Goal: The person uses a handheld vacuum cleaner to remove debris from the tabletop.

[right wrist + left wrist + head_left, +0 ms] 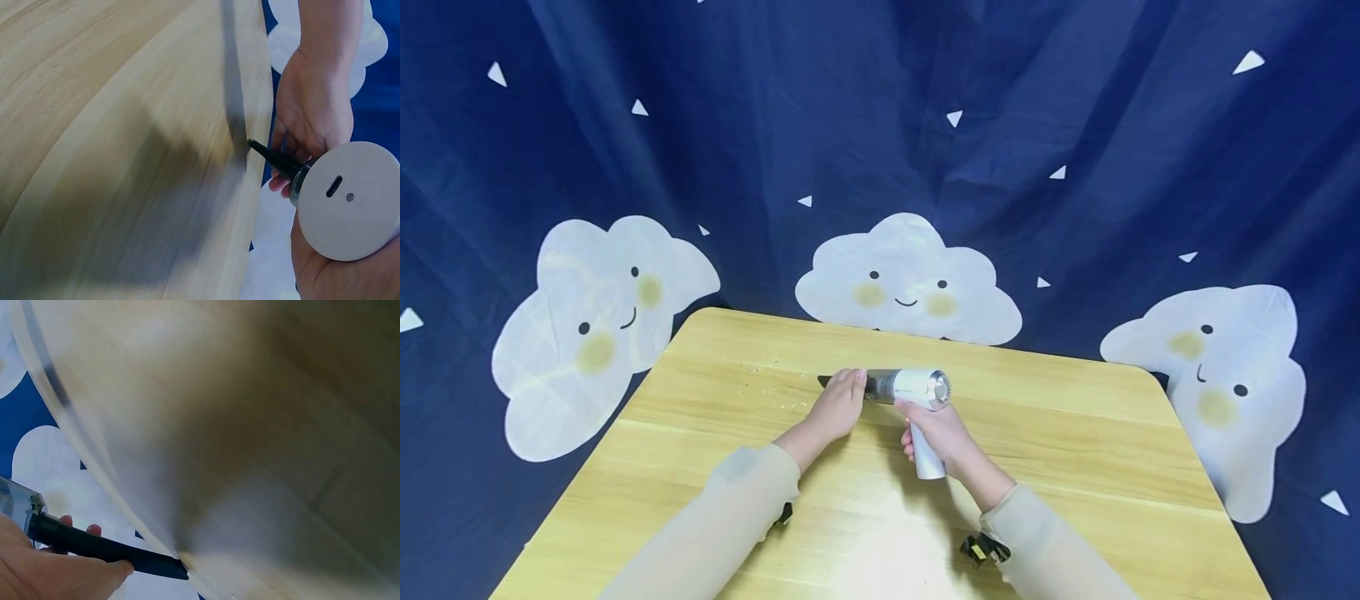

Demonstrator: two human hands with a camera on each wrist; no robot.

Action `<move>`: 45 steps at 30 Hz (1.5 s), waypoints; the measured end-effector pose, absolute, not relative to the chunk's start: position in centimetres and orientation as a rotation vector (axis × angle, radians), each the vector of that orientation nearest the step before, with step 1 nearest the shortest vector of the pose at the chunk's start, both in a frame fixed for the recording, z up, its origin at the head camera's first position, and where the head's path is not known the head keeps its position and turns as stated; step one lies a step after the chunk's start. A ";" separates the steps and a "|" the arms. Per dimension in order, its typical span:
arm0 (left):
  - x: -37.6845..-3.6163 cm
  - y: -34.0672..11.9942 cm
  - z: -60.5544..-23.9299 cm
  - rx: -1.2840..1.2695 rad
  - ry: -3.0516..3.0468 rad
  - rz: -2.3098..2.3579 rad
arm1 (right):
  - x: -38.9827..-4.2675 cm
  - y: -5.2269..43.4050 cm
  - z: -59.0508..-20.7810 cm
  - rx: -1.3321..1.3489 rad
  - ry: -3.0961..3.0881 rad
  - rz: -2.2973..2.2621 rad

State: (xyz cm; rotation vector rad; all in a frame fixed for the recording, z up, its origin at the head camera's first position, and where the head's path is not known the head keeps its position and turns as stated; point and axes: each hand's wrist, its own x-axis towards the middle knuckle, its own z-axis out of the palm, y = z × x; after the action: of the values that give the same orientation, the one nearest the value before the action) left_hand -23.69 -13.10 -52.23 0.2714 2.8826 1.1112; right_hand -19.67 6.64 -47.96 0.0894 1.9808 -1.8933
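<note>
A white handheld vacuum cleaner (pixel 913 386) with a clear grey front is held low over the table, lying nearly level. My right hand (pixel 942 433) grips its handle, which points down toward me. At the front, my left hand (pixel 841 404) holds the black narrow nozzle (pixel 100 547), thumb along one side and fingertips showing on the other. The nozzle's tip is right at the tabletop in the left wrist view. Small pale crumbs (pixel 793 407) lie scattered to the left of the tip. The right wrist view shows the round handle end (pixel 350 206) with a slot.
The wooden table (pixel 1075 433) has rounded far corners. Behind it hangs a dark blue curtain (pixel 880 108) with white clouds and triangles. A black strap device (pixel 985 548) sits at the right wrist, and bright glare falls on the near part of the table.
</note>
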 end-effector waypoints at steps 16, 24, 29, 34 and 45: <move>-23.7 -14.4 -52.3 0.201 2.854 1.133 | -20.2 5.4 -48.4 0.066 1.961 -1.879; -23.7 -15.2 -52.5 0.181 2.865 1.136 | -20.3 4.6 -48.4 0.049 1.963 -1.881; -23.8 -15.5 -52.7 0.185 2.863 1.139 | -20.3 4.2 -48.4 0.047 1.983 -1.881; -23.8 -15.4 -52.8 0.175 2.878 1.147 | -20.3 4.3 -48.3 0.055 1.985 -1.863; -22.7 -14.4 -52.1 0.159 2.901 1.181 | -20.3 5.6 -47.9 0.034 1.981 -1.793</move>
State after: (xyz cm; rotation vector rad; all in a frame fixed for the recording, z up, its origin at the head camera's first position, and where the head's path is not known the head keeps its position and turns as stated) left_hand -22.65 -14.38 -52.06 0.1589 2.9014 1.1811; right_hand -20.30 5.61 -47.87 0.0338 1.9813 -1.7931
